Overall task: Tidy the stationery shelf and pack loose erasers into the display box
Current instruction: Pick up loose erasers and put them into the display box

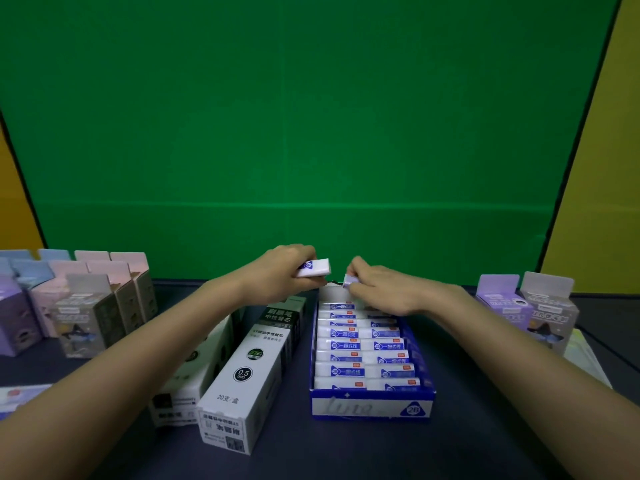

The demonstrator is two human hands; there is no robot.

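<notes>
- Surface: a dark blue tabletop point(485, 427) in front of you, its far edge meeting a green backdrop point(311, 116); yellow wall point(609, 168) shows at either side.
- Display box point(372, 405): blue and white, marked 2B on its near wall, set right of centre; two columns of wrapped erasers point(341, 370) fill it from the near wall back towards your hands.
- Your left hand point(277, 268): closed around a loose white eraser point(313, 267), held in the air just beyond the box's far left corner.
- Your right hand point(377, 287): over the far end of the box, fingertips pinched on a second small eraser point(349, 280); only its end shows.
- Two long white refill boxes point(242, 379), one marked 0.5, lie just beside the display box on its left, under your left forearm.
- Pastel cartons point(79, 306) crowd the left rear; two more cartons point(526, 310) stand at the right rear, well apart from the box.
- Open room: bare tabletop along the near edge and right of the display box.
</notes>
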